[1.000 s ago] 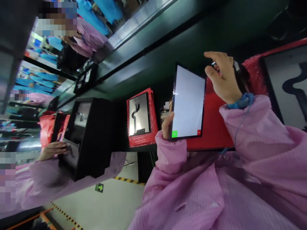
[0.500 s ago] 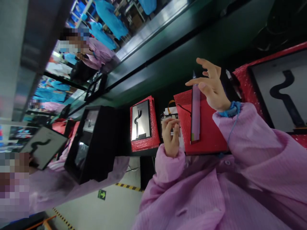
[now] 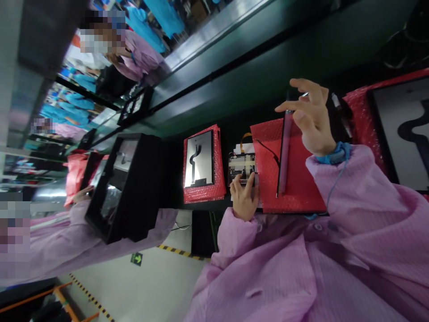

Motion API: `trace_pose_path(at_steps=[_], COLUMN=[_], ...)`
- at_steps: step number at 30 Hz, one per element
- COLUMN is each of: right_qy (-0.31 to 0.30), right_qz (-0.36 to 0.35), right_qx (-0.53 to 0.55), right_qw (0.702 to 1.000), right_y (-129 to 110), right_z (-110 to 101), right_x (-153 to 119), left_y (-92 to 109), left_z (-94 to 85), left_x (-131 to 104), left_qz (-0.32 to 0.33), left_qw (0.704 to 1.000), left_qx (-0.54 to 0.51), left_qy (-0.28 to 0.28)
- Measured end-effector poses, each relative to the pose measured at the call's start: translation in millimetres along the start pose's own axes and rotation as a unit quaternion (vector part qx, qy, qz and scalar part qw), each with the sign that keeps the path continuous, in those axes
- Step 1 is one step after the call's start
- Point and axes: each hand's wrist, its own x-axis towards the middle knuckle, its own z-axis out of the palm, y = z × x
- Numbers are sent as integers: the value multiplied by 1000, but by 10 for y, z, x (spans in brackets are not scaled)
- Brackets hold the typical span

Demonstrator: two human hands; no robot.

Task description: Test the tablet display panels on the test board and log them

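My right hand [image 3: 313,120] grips the top end of a thin display panel [image 3: 284,152], its thumb and index finger at the edge. The panel is tilted almost edge-on above a red bubble-wrap sheet [image 3: 301,179], and a thin dark cable [image 3: 268,147] sticks out from its left side. A small shiny bit shows between my upper fingers, too small to name. My left hand [image 3: 245,197] has its fingers apart, fingertips at the lower edge of a small electronic assembly [image 3: 241,164]. An orange flex cable [image 3: 246,136] curves above that assembly.
A display panel [image 3: 200,156] lies on red bubble wrap [image 3: 219,179] to the left; a larger panel [image 3: 392,116] lies far right. A marker pen [image 3: 337,103] is beside my right hand. A black open box [image 3: 144,188] stands left, with a co-worker's sleeve [image 3: 63,237] behind it.
The panel in my right hand has turned more edge-on. My left hand has lowered to the assembly's near edge, uncovering it. The co-worker's panel at left is out of sight. The view has shifted slightly.
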Motion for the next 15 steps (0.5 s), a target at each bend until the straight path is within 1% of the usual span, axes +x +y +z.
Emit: trace_pose_path(at_steps=[4, 6, 7, 9, 12, 14, 15], right_qy=[14, 15, 6, -29, -110, -148, -154], right_qz=[-23, -32, -33, -21, 33, 85, 114], right_qx=[-11, -13, -15, -6, 31, 9, -21], right_qw=[1000, 999, 999, 999, 993, 985, 981], right_y=[-3, -35, -59, -110, -140, -102, -70], right_z=[-6, -51, -93, -225, -516, -727, -822], right_x=[-17, -32, -43, -81, -188, -294, -355], left_y=[-4, -2, 0, 5, 15, 22, 25], left_z=[-4, -8, -12, -24, -56, -76, -83], left_x=[2, -4, -7, -10, 3, 21, 31], left_qz=[3, 0, -1, -3, 21, 57, 73], left_qw=[1000, 999, 999, 999, 998, 995, 993], left_qx=[13, 20, 20, 16, 15, 21, 24], left_qy=[-15, -26, -30, -32, -55, -83, -94])
